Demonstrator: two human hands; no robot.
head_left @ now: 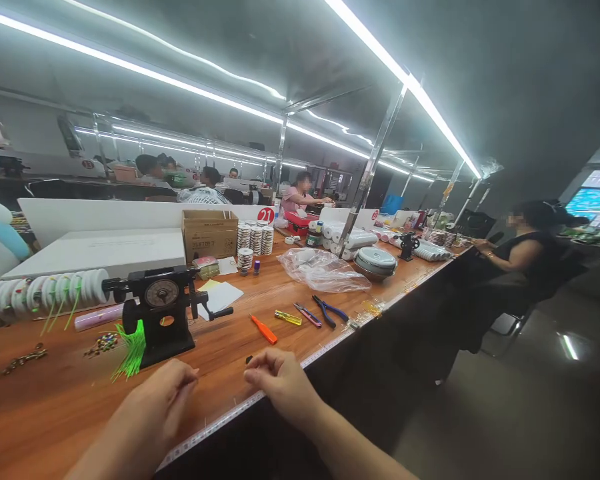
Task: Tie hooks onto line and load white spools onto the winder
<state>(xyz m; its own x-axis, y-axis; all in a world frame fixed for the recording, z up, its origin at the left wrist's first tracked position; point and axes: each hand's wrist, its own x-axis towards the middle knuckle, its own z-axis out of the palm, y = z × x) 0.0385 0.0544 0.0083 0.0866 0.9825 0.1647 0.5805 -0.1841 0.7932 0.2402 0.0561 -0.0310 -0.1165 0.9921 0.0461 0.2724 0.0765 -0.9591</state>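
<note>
My left hand point(163, 400) is above the front of the wooden table point(225, 343), its fingers curled in and the tips pressed together. A short gap to the right, my right hand point(283, 381) is closed in a pinch near the table edge. Whatever either hand holds, if anything, is too small or hidden. A small black thing point(249, 359) shows beside my right fingertips. Beyond my left hand stands a black hand-crank winder point(163, 307) with a row of white spools point(45, 293) on its shaft. Green strands point(130, 350) lie at its base.
An orange-handled tool point(264, 330), a yellow box cutter point(288, 318), tweezers point(307, 315) and blue-handled pliers point(330, 311) lie past my right hand. Behind are a cardboard box point(210, 235), stacked spools point(255, 239) and a plastic bag point(325, 270). A co-worker point(523, 247) sits at right.
</note>
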